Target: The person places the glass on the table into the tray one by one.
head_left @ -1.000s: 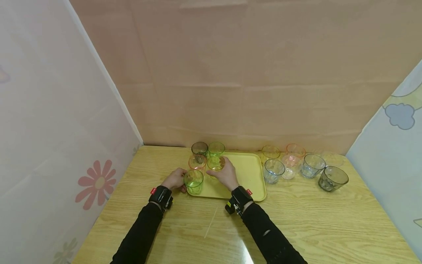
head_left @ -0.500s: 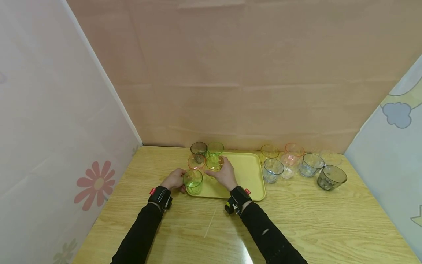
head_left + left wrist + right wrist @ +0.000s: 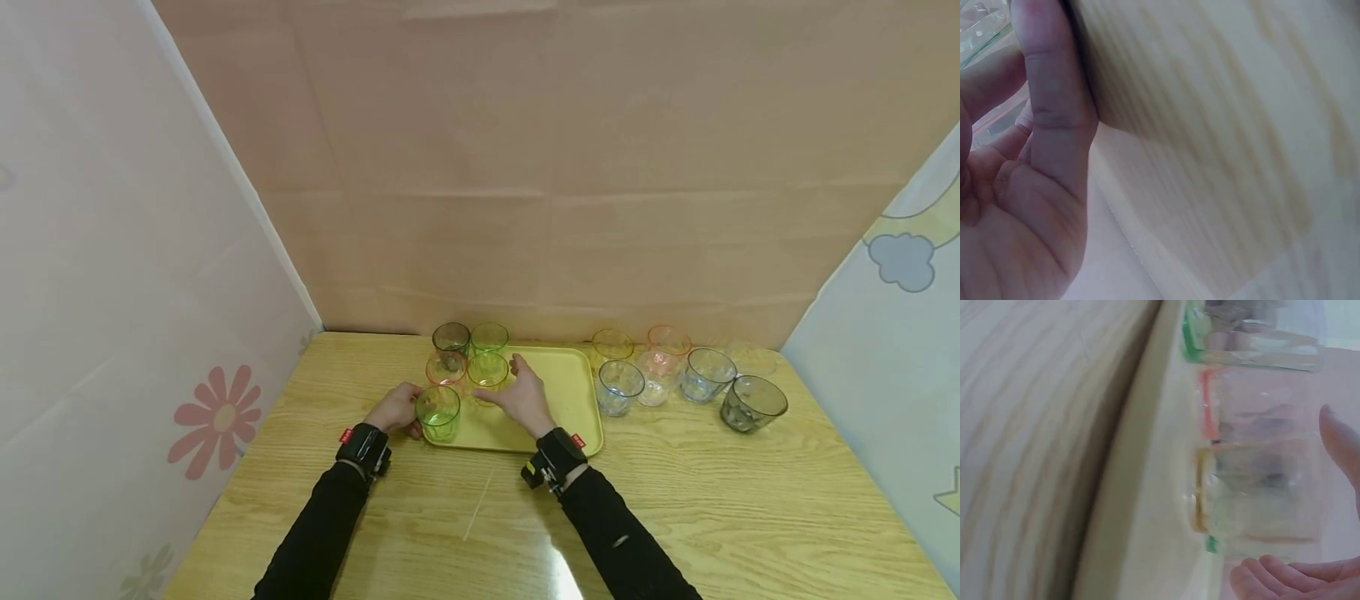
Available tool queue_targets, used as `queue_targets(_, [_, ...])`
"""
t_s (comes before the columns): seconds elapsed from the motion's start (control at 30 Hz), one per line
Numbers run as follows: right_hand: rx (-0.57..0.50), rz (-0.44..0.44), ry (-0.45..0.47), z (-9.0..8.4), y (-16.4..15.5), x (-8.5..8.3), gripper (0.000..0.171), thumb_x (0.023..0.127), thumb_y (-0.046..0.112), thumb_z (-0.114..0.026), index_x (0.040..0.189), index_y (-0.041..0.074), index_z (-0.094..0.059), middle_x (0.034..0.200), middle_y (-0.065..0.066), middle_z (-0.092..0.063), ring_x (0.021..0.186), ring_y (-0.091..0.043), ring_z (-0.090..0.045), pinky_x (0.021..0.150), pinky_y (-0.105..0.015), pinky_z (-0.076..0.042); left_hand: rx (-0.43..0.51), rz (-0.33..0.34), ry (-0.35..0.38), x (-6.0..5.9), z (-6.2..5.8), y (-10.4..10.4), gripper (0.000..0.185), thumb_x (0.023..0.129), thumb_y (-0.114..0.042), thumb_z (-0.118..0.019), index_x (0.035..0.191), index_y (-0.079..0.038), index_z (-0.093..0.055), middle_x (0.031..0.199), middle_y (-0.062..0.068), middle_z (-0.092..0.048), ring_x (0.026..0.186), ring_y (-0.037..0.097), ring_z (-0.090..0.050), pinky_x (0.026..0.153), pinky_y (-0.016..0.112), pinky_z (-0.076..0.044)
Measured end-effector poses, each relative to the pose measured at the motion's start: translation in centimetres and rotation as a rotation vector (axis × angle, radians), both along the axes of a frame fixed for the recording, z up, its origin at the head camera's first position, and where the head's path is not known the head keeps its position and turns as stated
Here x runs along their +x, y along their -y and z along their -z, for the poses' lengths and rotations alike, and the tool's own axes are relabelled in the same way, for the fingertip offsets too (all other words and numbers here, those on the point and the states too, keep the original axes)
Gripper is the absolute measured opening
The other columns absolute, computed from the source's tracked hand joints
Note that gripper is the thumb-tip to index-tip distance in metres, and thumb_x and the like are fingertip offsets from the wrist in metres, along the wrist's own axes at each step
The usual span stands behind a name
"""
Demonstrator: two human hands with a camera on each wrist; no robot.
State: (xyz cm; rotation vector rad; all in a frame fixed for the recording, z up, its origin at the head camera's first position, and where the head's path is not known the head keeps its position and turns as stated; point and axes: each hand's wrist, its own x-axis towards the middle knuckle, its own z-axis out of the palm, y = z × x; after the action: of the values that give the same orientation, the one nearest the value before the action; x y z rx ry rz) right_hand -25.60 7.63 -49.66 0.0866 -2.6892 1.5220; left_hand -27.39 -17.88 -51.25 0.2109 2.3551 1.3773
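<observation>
My left hand (image 3: 394, 408) stays at the left side of the near green glass (image 3: 439, 414), thumb and fingers curled at its wall. In the left wrist view the hand (image 3: 1041, 169) partly hides the glassware behind it. My right hand (image 3: 527, 398) stands just right of the yellow glass (image 3: 488, 372), thumb and fingers spread apart and holding nothing. The right wrist view shows the yellow-rimmed glass (image 3: 1260, 494) beyond the open fingers. Both glasses are on the yellow tray (image 3: 573, 392), with an orange-rimmed glass (image 3: 446, 369), a dark glass (image 3: 451, 337) and another green glass (image 3: 490, 337) behind.
Right of the tray stands a group of glasses: two blue-tinted ones, including a blue glass (image 3: 620, 388), a yellow glass (image 3: 612, 342), a pink-orange glass (image 3: 667, 342) and a smoky grey glass (image 3: 753, 404). A paper-covered wall (image 3: 480, 208) rises behind the wooden table (image 3: 675, 500).
My right hand has let go of the yellow glass and drawn slightly right, its fingers spreading. The left hand has kept its place by the green glass.
</observation>
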Motion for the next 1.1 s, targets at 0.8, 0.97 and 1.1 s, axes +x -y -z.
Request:
queue_targets(0.8, [-0.172, 0.312, -0.36, -4.2, -11.0, 4.5, 0.041, 0.094, 0.02, -0.067, 0.129, 0.0, -0.06, 0.12, -0.022, -0.064, 0.107, -0.034, -0.064, 0.093, -0.025, -0.053, -0.017, -0.067, -0.001, 0.0, 1.1, -0.2, 0.017, 0.096, -0.004, -0.06, 0.109, 0.005, -0.065, 0.076, 0.013, -0.063, 0.049, 0.018, -0.06, 0.048, 0.031, -0.056])
queue_targets(0.97, [-0.051, 0.42, -0.419, -3.7, -14.3, 4.5, 0.043, 0.094, 0.02, -0.066, 0.129, -0.004, -0.058, 0.119, -0.025, -0.062, 0.105, -0.039, -0.061, 0.095, -0.042, -0.05, -0.01, -0.064, -0.007, 0.1, 0.9, -0.3, 0.016, 0.097, -0.005, -0.059, 0.108, 0.005, -0.065, 0.075, 0.012, -0.063, 0.05, 0.016, -0.059, 0.049, 0.03, -0.056])
queue_targets(1.1, [0.07, 0.449, -0.375, -3.0, -16.6, 4.8, 0.05, 0.095, 0.029, -0.064, 0.134, -0.002, -0.055, 0.123, -0.025, -0.058, 0.108, -0.041, -0.056, 0.094, -0.051, -0.044, -0.021, -0.069, -0.006, 0.0, 0.5, -0.5, 0.015, 0.097, -0.006, -0.06, 0.106, 0.004, -0.065, 0.073, 0.011, -0.063, 0.05, 0.016, -0.059, 0.049, 0.03, -0.056])
